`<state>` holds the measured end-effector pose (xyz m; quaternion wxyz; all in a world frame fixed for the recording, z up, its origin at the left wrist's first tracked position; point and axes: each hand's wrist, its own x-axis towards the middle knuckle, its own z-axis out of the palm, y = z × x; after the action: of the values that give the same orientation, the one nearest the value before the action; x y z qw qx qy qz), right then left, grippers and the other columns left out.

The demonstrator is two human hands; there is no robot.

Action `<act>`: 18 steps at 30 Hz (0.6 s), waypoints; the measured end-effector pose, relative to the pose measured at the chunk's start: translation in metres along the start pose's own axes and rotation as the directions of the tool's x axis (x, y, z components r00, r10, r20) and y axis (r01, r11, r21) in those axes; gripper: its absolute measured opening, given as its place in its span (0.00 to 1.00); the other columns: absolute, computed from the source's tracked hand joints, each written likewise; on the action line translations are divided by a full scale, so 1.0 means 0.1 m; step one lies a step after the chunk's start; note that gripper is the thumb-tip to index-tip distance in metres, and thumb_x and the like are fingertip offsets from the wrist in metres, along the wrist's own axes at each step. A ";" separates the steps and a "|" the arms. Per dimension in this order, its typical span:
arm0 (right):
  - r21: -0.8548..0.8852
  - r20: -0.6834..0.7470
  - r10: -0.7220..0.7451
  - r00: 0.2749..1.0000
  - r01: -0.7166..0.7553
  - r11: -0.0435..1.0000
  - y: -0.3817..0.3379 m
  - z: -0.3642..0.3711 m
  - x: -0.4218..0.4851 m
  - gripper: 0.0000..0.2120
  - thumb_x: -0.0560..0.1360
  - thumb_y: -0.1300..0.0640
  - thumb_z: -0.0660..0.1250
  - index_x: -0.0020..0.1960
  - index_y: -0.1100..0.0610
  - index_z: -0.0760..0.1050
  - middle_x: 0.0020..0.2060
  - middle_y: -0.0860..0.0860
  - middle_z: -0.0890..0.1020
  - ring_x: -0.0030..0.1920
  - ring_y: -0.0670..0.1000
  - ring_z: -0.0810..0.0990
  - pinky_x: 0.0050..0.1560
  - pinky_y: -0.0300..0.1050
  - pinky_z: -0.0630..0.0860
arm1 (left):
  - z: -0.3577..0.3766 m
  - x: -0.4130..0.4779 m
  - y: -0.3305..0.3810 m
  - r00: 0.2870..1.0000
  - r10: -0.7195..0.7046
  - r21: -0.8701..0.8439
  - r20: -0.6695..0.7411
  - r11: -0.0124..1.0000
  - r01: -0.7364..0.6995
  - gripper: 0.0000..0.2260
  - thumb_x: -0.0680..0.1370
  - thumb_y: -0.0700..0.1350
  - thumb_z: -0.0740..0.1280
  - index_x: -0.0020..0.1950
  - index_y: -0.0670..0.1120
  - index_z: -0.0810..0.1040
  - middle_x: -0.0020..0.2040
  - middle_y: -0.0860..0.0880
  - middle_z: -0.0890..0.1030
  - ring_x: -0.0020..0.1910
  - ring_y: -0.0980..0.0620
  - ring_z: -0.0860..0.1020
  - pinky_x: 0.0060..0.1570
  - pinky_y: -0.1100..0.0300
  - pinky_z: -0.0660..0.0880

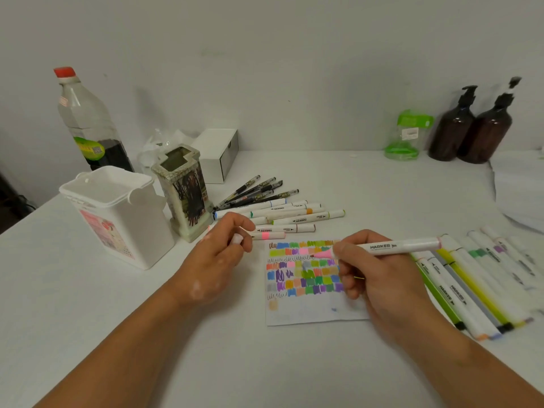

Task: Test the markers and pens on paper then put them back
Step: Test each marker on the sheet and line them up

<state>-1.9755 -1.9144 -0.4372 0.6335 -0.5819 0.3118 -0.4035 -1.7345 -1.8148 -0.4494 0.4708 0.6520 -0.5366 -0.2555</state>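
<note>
A white marker (400,245), its pink nib bared and "MARKER" printed black on the barrel, is pinched in the right hand's (379,278) curled fingers, tip over the swatch-covered paper (306,312) mid-tabletop (147,334). The left hand (217,260) curls round a pale cap (237,239) just left of the paper.

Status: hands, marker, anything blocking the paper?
Right grip holds pink marker, uncapped, tip over swatch paper. Left grip pinches white cap. Nothing blocks the paper.
</note>
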 end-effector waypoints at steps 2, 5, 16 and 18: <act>-0.014 0.025 -0.006 1.000 0.006 1.000 0.01 0.00 0.01 0.09 0.75 0.62 0.73 0.37 0.54 0.81 0.27 0.55 0.78 0.25 0.50 0.75 0.24 0.40 0.72 | 0.04 -0.01 0.03 1.000 -0.014 -0.061 -0.009 0.998 0.013 0.17 0.83 0.35 0.57 0.57 0.58 0.72 0.47 0.53 0.82 0.41 0.51 0.75 0.45 0.54 0.74; -0.024 0.050 -0.019 0.999 0.021 0.999 0.02 -0.01 0.01 0.05 0.74 0.60 0.74 0.40 0.54 0.83 0.28 0.56 0.79 0.26 0.51 0.75 0.26 0.41 0.74 | 0.11 -0.03 0.07 0.998 -0.009 -0.295 0.059 0.955 0.026 0.16 0.82 0.36 0.63 0.63 0.55 0.71 0.57 0.46 0.83 0.49 0.47 0.83 0.50 0.57 0.80; 0.118 0.111 -0.024 0.994 0.010 0.993 -0.01 -0.01 0.01 0.04 0.69 0.58 0.70 0.36 0.53 0.80 0.29 0.57 0.79 0.26 0.51 0.75 0.24 0.41 0.73 | 0.20 -0.08 0.14 0.985 -0.009 -0.448 0.171 0.890 0.086 0.08 0.76 0.41 0.68 0.54 0.41 0.80 0.48 0.38 0.85 0.40 0.45 0.84 0.42 0.57 0.81; 0.120 0.119 -0.046 0.992 0.031 0.992 0.00 -0.01 0.01 0.03 0.70 0.58 0.70 0.37 0.54 0.81 0.30 0.57 0.80 0.26 0.51 0.76 0.25 0.41 0.73 | 0.22 -0.08 0.15 0.988 -0.013 -0.412 0.152 0.908 0.075 0.09 0.75 0.41 0.69 0.54 0.40 0.81 0.46 0.39 0.85 0.38 0.47 0.84 0.40 0.58 0.81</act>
<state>-1.9756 -1.9156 -0.4374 0.6765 -0.5731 0.2370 -0.3971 -1.7621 -1.8139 -0.4467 0.5527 0.5281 -0.4879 -0.4214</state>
